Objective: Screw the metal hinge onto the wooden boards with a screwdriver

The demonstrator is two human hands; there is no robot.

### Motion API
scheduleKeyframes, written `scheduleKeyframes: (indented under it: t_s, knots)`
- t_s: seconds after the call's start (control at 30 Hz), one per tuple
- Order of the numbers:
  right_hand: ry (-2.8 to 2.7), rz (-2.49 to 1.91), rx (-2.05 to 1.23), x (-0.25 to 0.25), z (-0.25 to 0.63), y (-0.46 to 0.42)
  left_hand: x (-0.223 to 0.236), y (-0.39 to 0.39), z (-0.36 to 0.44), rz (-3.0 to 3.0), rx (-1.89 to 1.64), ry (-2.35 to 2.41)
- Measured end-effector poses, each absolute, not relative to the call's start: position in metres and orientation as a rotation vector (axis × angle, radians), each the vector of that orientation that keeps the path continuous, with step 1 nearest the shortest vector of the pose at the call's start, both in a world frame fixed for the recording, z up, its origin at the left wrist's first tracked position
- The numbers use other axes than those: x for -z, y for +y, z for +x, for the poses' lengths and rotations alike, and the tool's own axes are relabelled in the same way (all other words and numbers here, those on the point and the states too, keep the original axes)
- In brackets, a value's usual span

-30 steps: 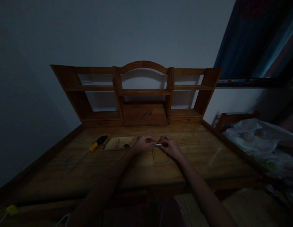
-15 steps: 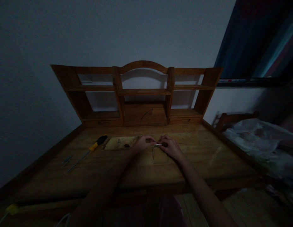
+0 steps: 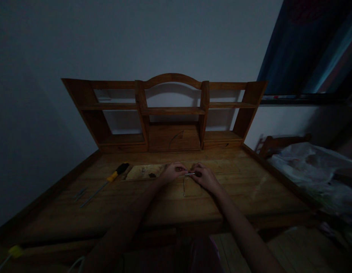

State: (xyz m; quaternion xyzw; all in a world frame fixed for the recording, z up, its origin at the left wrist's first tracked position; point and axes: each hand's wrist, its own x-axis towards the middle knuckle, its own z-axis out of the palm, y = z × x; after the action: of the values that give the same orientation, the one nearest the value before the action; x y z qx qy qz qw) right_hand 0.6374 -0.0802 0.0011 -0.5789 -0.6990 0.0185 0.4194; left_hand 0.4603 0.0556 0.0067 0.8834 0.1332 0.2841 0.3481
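My left hand (image 3: 170, 173) and my right hand (image 3: 204, 177) meet over the middle of the wooden desk, fingers closed in pinches. Between their fingertips lies a small, thin, shiny metal piece (image 3: 190, 174); its exact kind is too small and dark to make out. The right fingers grip its right side, and the left fingertips pinch at its left end. Just below, a thin wire-like strand (image 3: 184, 187) runs toward me on the desk; I cannot tell whether it joins the metal piece.
A yellow and black screwdriver (image 3: 115, 173) lies on the desk (image 3: 244, 189) at left, beside small thin metal pieces (image 3: 80, 193). A wooden shelf unit (image 3: 173, 110) stands along the back. Plastic bags (image 3: 309, 159) are at right. Something yellow (image 3: 15, 251) shows at lower left.
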Motion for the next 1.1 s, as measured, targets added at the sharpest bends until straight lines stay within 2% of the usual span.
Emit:
scheduleKeyframes:
  t_s: [1.1]
  knots:
    - [-1.773, -1.468, -0.030, -0.0037, 0.6346, -0.0825, 0.0018, 0.0620, 0.4621, 2.290, -0.811, 0.279]
